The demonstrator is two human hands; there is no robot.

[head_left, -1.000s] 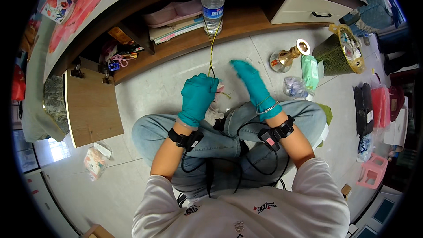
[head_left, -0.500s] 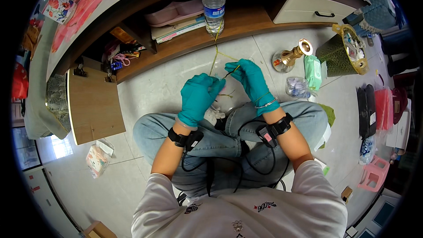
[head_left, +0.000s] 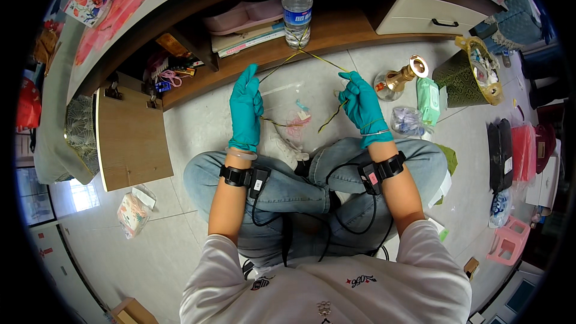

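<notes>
OK, person's sat x-legged on the floor, both hands gloved in teal, well apart. L hand point(head_left: 245, 111) is closed round one side of a yellow-and-black cord point(head_left: 324, 61), fingers pointing up twd the shelf point(head_left: 339, 29); R hand point(head_left: 360, 105) has the other side pinched, thumb agst fingers. Loose ends hang below each fist, over a pinkish tangle point(head_left: 294, 132) on the floor btwn them.

And the cord itself? Runs up in a V from the hands to the foot of a clear water bottle point(head_left: 297, 18), which stands upright at the shelf's front edge. Strands meet just in front of it; can't tell how they go round the back, bottle hides that.

Step in hand, I'd say: spreading the two sides & drawing them taut, bottle as anchor. Next move prob calls for an even pull L & R, grip kept on both sides so nothing unwinds, and not too hard, b/c the bottle could tip or slide off. Gold-necked glass vessel point(head_left: 390, 84) is near the R hand too, so mind the elbow room!
</notes>
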